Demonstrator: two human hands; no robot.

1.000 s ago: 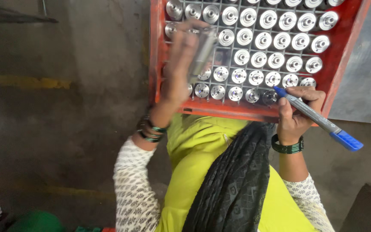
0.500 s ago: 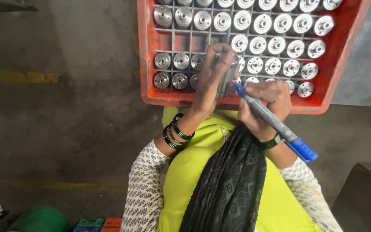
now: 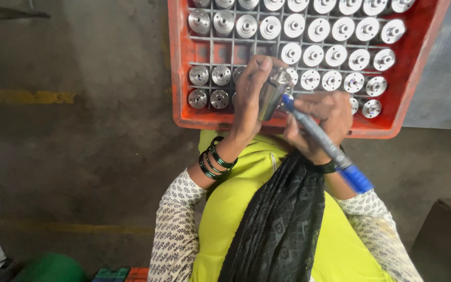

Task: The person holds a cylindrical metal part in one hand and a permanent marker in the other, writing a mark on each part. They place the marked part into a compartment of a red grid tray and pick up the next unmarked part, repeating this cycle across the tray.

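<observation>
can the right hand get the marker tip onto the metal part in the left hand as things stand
Probably yes. The left hand holds the metal part up over the red crate, and the marker in the right hand has its tip right beside the part, nothing between them.

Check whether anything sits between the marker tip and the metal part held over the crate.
Nothing visible does. The left hand holds the metal cylinder above the red crate, and the blue marker in the right hand has its tip right at the cylinder's side.

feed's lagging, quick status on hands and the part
Left hand grips metal cylinder over red crate. Right hand holds blue marker, tip at cylinder. Nothing between.
</observation>
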